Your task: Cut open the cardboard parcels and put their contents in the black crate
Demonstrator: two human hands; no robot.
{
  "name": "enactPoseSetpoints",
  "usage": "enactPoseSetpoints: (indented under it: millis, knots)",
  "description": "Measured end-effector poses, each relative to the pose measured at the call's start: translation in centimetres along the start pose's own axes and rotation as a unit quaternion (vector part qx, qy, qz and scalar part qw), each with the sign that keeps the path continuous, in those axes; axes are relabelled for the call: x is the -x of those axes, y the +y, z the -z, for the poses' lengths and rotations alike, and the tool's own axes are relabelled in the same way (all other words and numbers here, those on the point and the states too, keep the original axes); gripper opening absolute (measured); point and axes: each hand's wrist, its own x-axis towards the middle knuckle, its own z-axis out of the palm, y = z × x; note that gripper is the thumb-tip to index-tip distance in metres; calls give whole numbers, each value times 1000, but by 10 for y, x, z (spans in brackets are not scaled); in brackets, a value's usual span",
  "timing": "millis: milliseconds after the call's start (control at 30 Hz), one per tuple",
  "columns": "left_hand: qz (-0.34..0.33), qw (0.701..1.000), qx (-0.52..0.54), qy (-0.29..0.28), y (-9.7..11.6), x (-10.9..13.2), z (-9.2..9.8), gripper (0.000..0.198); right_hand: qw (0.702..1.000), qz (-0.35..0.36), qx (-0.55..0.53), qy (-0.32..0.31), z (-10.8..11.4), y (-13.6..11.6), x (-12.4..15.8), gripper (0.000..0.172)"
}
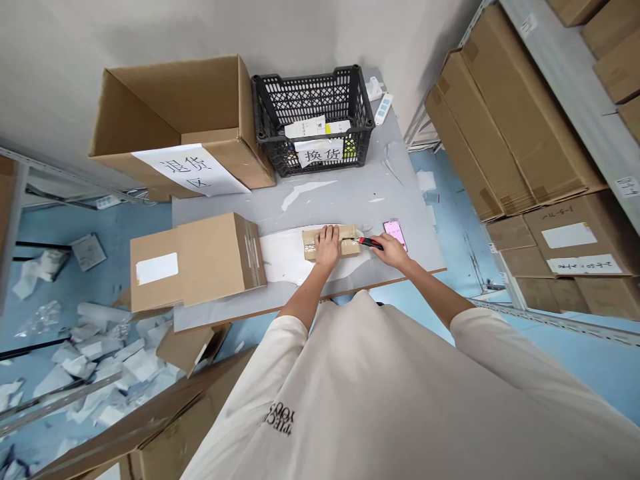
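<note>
A small taped cardboard box (313, 248) lies on a worn white patch of the grey table (220, 208). My left hand (328, 247) lies flat on top of it with the fingers stretched out. My right hand (393, 251) is wrapped round the handle of a red and black utility knife (371, 243). The knife's front end meets the right part of the box, along its taped top. Just beyond my right hand lies a phone (395, 232) with a lit pink screen.
An open carton (170, 113) with a paper sign and a black plastic crate (313, 100) holding packets stand at the back. A larger carton (195, 260) sits left. Stacked cartons (515, 120) fill the right shelf. Paper scraps (105, 353) litter the floor at left.
</note>
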Motion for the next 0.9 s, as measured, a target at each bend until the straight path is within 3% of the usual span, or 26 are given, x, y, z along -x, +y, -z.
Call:
enactPoseSetpoints:
  millis: [267, 367, 567, 733, 833, 900]
  knots:
    - [9, 1000, -13, -6, 2, 3, 2, 68, 994, -62, -33, 89, 11, 38, -1, 53]
    - [8, 1000, -8, -10, 3, 5, 8, 66, 992, -69, -51, 92, 16, 41, -13, 50]
    - [-5, 1000, 16, 6, -10, 35, 16, 58, 991, 2, -129, 46, 8, 4, -63, 45]
    - [30, 999, 32, -12, -27, 70, 8, 43, 990, 65, -128, -13, -4, -41, -107, 40]
    - [66, 996, 46, -24, -31, 78, 2, 41, 992, 56, -104, -52, -10, -52, -112, 37]
    - [72, 996, 58, -4, -31, 76, -1, 40, 994, 39, -94, -45, -13, -50, -106, 38]
